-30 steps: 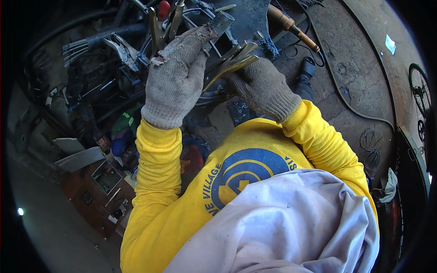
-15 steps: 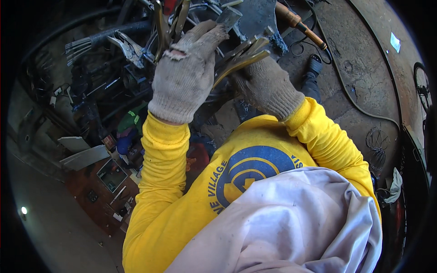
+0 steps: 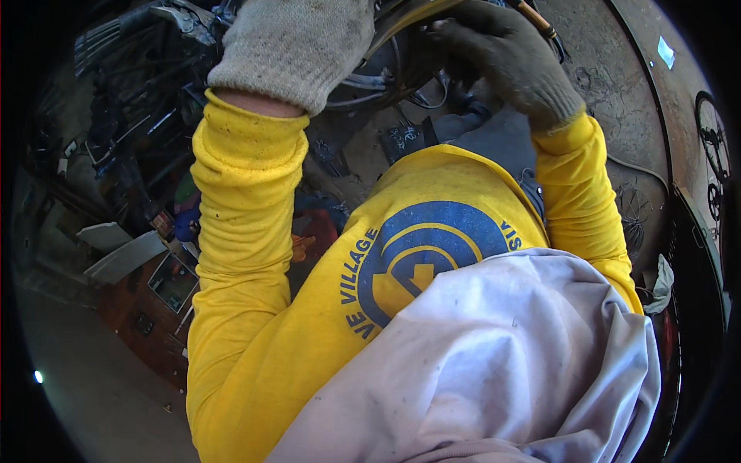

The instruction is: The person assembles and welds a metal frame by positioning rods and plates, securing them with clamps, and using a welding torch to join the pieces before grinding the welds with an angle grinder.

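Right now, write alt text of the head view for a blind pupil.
A gloved left hand, cropped by the frame, and gloved right hand are beside brass-coloured metal at the top; below, a yellow shirt and pale cloth.

Floor (image 3: pixel 617 85) (stained, grey-brown) | pale hose (image 3: pixel 639 169), curving | tangled wire bundle (image 3: pixel 633 212)

The pale-grey knit-gloved left hand (image 3: pixel 297 46) was raised at the view's upper edge, fingers cut off, bare wrist (image 3: pixel 258 103) showing; the darker grey knit-gloved right hand (image 3: pixel 513 65) angled inward, fingers seemingly curled in shadow.
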Demonstrator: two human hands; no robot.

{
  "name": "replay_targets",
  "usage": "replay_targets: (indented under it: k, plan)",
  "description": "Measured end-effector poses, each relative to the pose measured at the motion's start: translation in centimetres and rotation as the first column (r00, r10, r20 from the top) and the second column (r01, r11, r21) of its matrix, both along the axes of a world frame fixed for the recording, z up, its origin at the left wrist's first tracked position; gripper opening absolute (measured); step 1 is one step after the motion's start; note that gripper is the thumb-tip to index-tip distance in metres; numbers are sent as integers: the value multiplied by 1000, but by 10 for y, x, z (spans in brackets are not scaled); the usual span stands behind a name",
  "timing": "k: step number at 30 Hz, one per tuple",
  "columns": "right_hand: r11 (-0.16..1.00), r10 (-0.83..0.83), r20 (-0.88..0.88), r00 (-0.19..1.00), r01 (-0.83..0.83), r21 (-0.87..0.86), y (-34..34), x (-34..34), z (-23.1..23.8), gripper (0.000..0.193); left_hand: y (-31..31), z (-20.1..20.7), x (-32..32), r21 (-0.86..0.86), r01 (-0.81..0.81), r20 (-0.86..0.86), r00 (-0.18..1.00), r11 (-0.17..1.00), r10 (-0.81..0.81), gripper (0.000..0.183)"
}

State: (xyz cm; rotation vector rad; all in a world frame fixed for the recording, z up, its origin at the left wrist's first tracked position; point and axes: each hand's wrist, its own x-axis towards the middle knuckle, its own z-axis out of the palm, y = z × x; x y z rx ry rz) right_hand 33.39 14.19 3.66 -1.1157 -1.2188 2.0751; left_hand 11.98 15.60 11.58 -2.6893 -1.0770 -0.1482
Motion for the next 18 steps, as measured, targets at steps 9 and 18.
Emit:
replay_targets:
  k: [9,18]
  plan:
    - [951,-81,215,973,11,308,-44,-43,-34,36,2,-15,-9,-49,-18,53,998,999,21,19]
    - [933,-81,200,976,4,360,-38,-49,-27,30,-1,-22,-16,78,4,101,995,997,-12,18]
